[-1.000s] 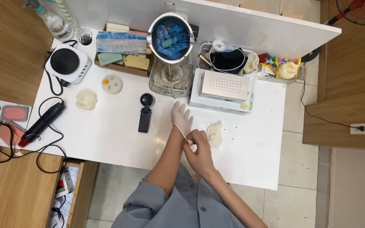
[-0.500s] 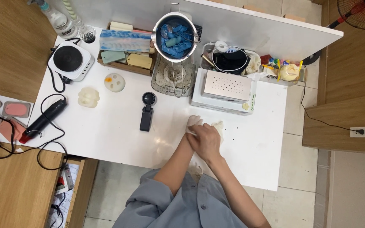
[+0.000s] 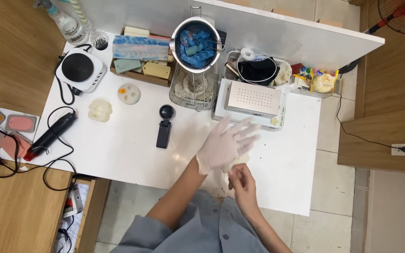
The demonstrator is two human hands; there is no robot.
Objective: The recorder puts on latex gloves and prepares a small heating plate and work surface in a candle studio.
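Observation:
My left hand (image 3: 225, 142) wears a thin white glove and hovers over the white table (image 3: 118, 150) with its fingers spread, holding nothing. My bare right hand (image 3: 243, 182) is just below it near the table's front edge. Its fingers pinch a crumpled white glove (image 3: 240, 160) that shows under the left palm. Both forearms come up from the bottom of the view in grey sleeves.
A steel pot of blue pieces (image 3: 195, 44) sits on a wire rack at the back, beside a white box with a perforated plate (image 3: 254, 98). A black handheld device (image 3: 164, 132), two pale moulds (image 3: 100, 110), a hot plate (image 3: 77, 69) and a corded black tool (image 3: 50, 137) lie left.
My left hand has gone from clasped against the right hand to raised with gloved fingers spread. The right hand has dropped back toward the table's front edge.

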